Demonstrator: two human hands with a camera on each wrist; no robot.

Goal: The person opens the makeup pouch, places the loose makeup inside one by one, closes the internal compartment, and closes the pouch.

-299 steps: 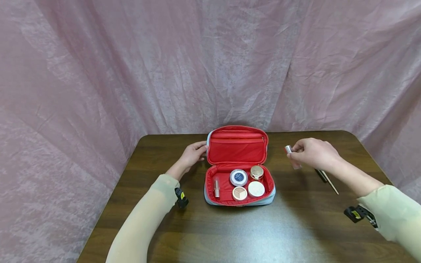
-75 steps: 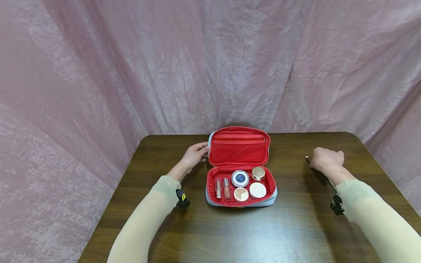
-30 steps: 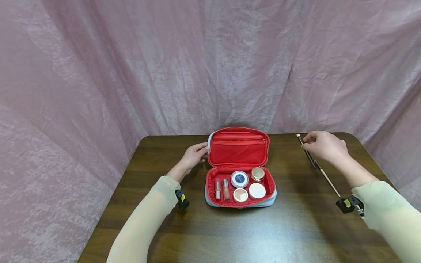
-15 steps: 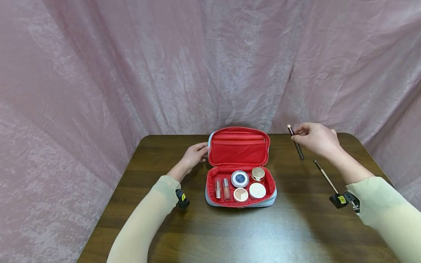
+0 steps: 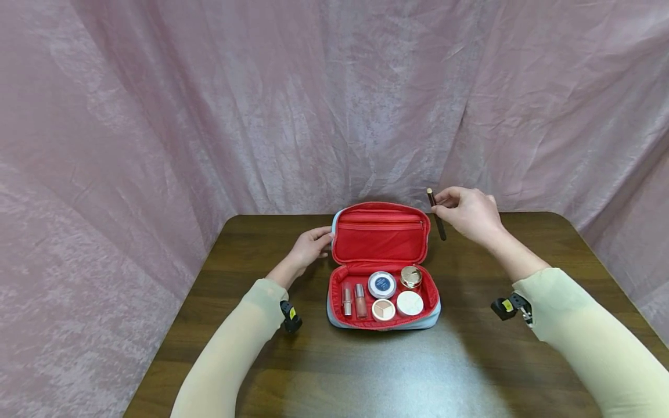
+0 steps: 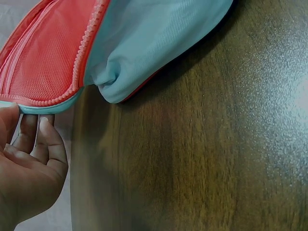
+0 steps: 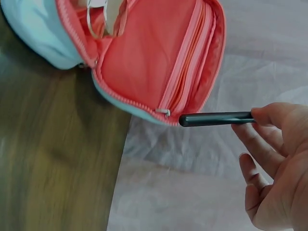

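while the left hand (image 5: pixel 307 249) pinches the bag lid (image 5: pixel 380 244), the right hand (image 5: pixel 471 215) pinches the dark stick (image 5: pixel 441 226) right of centre in the head view, a grip probably best light and clear of the bag lid.

The head view looks forward and down from behind the fingers (image 6: pixel 53 142); closer wrist views, facing fingertips, share the open bag (image 5: pixel 380 244).

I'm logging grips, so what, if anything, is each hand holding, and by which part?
The right hand pinches the dark stick, nearer its pale tip than its dark end; the left hand holds the bag lid by its side edge.
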